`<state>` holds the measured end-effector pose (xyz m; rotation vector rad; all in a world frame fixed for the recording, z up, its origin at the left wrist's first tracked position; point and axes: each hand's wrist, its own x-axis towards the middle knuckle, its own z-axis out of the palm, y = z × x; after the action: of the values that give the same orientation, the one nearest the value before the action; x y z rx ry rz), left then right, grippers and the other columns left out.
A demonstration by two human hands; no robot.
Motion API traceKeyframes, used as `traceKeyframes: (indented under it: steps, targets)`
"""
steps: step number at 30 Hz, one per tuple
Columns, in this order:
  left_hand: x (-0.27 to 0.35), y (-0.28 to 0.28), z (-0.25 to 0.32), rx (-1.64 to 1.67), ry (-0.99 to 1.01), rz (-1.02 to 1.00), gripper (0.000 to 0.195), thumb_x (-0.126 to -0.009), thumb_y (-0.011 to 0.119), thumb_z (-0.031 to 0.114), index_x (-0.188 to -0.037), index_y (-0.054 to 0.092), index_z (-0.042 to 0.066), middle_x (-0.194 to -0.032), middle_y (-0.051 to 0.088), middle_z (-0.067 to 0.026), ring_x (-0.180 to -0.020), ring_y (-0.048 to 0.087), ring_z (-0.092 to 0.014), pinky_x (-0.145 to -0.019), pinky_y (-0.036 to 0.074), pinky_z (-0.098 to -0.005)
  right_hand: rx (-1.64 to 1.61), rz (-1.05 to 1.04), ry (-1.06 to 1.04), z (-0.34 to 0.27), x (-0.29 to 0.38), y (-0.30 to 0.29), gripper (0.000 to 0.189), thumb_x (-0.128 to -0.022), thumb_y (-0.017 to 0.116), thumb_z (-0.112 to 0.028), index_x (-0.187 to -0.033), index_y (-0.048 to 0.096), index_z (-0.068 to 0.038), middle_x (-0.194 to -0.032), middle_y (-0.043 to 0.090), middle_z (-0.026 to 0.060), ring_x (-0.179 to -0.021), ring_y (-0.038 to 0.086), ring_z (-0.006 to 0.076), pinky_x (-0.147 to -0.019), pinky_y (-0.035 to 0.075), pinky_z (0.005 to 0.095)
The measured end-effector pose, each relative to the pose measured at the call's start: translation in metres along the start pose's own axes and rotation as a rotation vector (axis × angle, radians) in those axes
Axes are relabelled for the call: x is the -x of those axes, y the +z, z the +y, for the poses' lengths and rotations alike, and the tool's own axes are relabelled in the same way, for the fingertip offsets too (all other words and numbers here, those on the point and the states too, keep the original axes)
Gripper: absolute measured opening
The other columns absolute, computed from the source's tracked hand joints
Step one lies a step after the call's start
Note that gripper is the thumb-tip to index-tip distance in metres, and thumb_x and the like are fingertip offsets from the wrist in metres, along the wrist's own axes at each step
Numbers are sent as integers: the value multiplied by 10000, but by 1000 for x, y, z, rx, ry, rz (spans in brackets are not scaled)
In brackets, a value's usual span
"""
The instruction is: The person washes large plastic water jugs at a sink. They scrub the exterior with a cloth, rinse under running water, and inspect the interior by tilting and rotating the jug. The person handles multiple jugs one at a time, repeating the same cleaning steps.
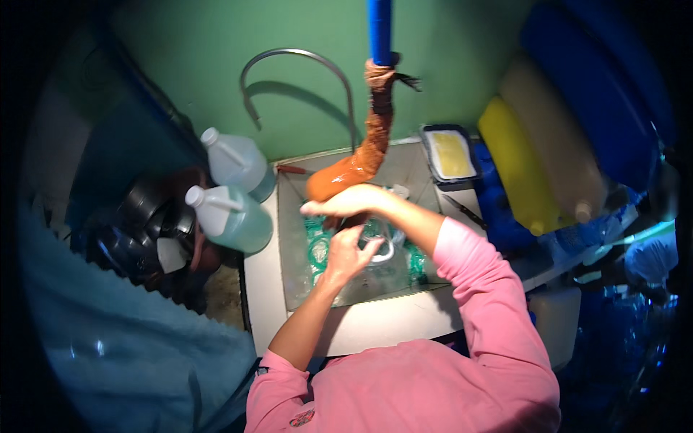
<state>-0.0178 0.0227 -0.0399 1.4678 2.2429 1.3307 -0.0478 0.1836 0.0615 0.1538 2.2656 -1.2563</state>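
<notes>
My left hand (pixel 346 257) is over the sink basin (pixel 373 295), fingers curled and apart, with nothing visible between thumb and forefinger. Just beyond the thumb is a white ring-like rim (pixel 383 254), perhaps of a clear container. My right hand (pixel 346 201) reaches across above it, overlapping the lower end of a wet orange cloth sleeve (pixel 346 176). Whether that hand touches the sleeve, or what is under its palm, is hidden. The sleeve is tied to a blue pipe (pixel 380 32). Green patterned items (pixel 319 251) lie in the basin.
Two plastic jugs (pixel 233 222) stand left of the sink. Behind it curves a metal gooseneck faucet (pixel 295 51). At right are a tray with a yellow sponge-like block (pixel 450 154), a knife (pixel 465 211) and a yellow container (pixel 520 168). Dark pans (pixel 149 205) are piled at left.
</notes>
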Motion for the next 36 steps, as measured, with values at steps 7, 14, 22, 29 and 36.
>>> traceKeyframes:
  steps: [7,14,22,29,36]
  targets:
    - [-30,26,-91,1095,-422,216,365,-987,599,161,-1324,557,27,-1245,603,-115,-1181,573,-235,-1051,448,-404,505,973,-554,-12,53,74,371,-725,700,-431,-945,713,-133,-950,729,125,-888,697,327,-816,553,436]
    - [-20,-64,-29,141,-5,100,536,-837,733,87,-1324,544,-36,-1295,582,-177,-1206,564,-299,-1081,408,-402,-64,997,234,108,77,70,509,-887,667,-483,-1093,668,-17,-995,706,264,-961,691,428,-845,549,478]
    - [-19,-43,-1,108,250,-182,573,-775,769,57,-1303,557,-16,-1314,602,-223,-1273,567,-388,-1095,435,-451,-845,1266,-463,101,30,45,488,-775,668,-51,-1254,581,-25,-1079,660,70,-967,626,171,-856,532,339]
    - [-39,13,-27,-46,78,-197,635,-756,838,197,-1287,579,-35,-1258,626,-265,-1160,607,-427,-988,486,-446,-408,1230,-651,26,76,36,537,-612,767,-128,-1088,561,12,-960,661,180,-899,672,328,-825,539,415]
    - [-48,49,-55,151,-78,-19,659,-729,901,162,-1275,580,-18,-1263,654,-208,-1159,635,-317,-999,492,-416,45,1268,-515,-1,100,18,594,-608,783,-228,-1133,604,-17,-998,611,213,-956,587,426,-852,493,505]
